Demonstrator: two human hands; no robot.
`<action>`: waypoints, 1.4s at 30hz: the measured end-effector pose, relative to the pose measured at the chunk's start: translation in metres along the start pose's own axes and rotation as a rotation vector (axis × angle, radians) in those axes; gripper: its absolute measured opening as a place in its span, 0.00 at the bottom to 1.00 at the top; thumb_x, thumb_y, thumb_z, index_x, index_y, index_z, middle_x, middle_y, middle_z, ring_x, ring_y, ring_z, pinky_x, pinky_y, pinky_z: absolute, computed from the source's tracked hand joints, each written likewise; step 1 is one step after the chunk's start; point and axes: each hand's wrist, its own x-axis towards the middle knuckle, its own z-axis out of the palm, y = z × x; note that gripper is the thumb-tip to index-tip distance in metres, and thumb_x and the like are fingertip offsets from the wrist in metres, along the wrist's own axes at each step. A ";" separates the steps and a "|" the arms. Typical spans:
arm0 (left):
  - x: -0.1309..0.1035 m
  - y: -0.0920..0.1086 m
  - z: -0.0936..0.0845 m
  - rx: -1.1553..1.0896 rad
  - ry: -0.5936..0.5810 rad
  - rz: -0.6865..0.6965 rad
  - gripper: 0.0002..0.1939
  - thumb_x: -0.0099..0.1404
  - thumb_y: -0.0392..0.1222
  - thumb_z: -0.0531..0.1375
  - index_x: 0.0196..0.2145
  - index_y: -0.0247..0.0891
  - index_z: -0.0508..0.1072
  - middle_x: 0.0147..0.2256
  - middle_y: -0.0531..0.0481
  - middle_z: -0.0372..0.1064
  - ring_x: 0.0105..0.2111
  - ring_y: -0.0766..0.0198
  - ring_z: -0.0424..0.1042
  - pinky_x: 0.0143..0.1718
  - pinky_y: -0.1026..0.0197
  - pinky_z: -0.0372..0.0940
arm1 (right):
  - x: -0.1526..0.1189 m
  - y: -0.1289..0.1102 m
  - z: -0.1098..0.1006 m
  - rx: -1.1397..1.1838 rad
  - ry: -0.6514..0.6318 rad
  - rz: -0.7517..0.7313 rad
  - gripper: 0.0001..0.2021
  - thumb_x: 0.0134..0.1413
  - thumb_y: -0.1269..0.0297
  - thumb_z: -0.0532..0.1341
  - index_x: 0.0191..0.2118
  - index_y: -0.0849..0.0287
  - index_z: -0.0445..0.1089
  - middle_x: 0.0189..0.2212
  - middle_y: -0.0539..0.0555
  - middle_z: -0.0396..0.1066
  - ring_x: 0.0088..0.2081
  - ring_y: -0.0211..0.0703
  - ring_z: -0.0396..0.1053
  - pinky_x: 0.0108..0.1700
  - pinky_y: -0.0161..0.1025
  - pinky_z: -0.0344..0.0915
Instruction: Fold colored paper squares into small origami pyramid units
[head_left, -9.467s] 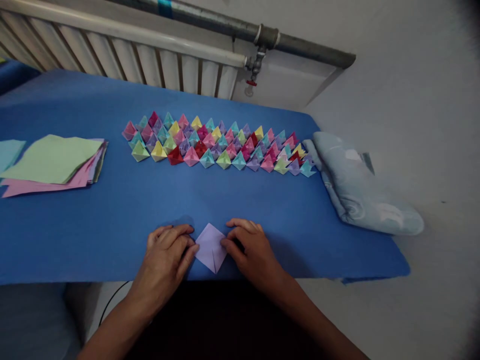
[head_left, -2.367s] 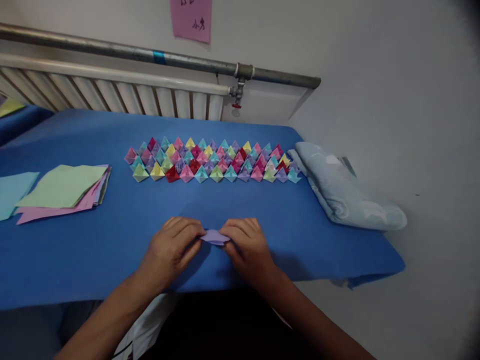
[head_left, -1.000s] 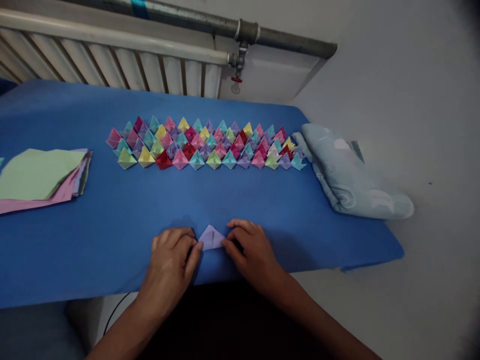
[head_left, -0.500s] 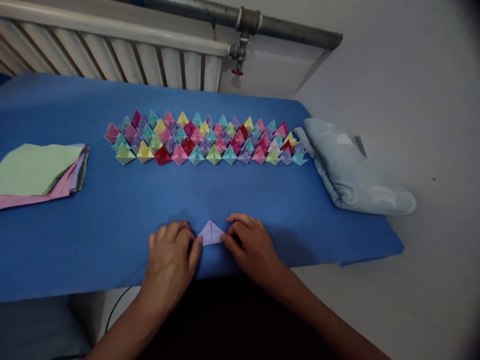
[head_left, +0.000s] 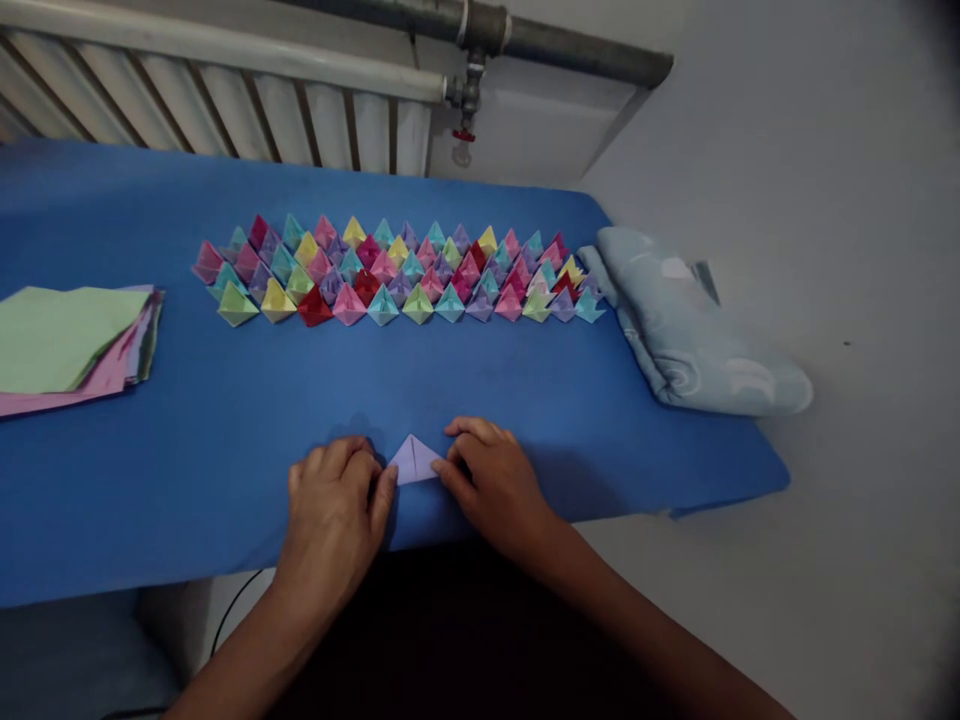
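A lilac paper triangle [head_left: 413, 461] lay flat near the front edge of the blue-covered bench [head_left: 225, 420], its peak pointing to 12 o'clock, in the only view, from the head camera. The left hand [head_left: 334, 505] rested palm down at 9 o'clock of the triangle, its fingers [head_left: 385, 492] pressed together and held against the paper's left corner. The right hand [head_left: 491, 480] sat at 3 o'clock of the triangle, its fingers [head_left: 448, 470] curled and bunched, tips pressing down on the right corner. Both hands touched the paper; neither lifted it off the cloth.

Well beyond the hands, toward 12 o'clock, a long band of small folded paper pieces [head_left: 397, 275] stood in packed rows across the middle of the bench, in pink, red, yellow, green, teal and purple. At 10 o'clock, near the left edge of the picture, lay a stack of flat coloured sheets [head_left: 71, 340], a pale green one on top and pink ones below. At 2 o'clock a folded pale blue cloth [head_left: 697, 340] hung partly over the right end of the bench, just beside the last folded pieces. A white radiator [head_left: 225, 95] ran along the far side, with a grey pipe [head_left: 525, 35] above it and a small red-handled valve [head_left: 463, 120] below the pipe.
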 end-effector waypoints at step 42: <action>-0.009 0.006 0.007 0.124 0.191 0.335 0.16 0.69 0.30 0.47 0.46 0.37 0.72 0.43 0.47 0.76 0.40 0.56 0.71 0.47 0.47 0.57 | 0.000 -0.006 -0.003 -0.023 -0.017 -0.357 0.11 0.63 0.70 0.54 0.47 0.53 0.69 0.45 0.52 0.73 0.44 0.45 0.64 0.45 0.45 0.58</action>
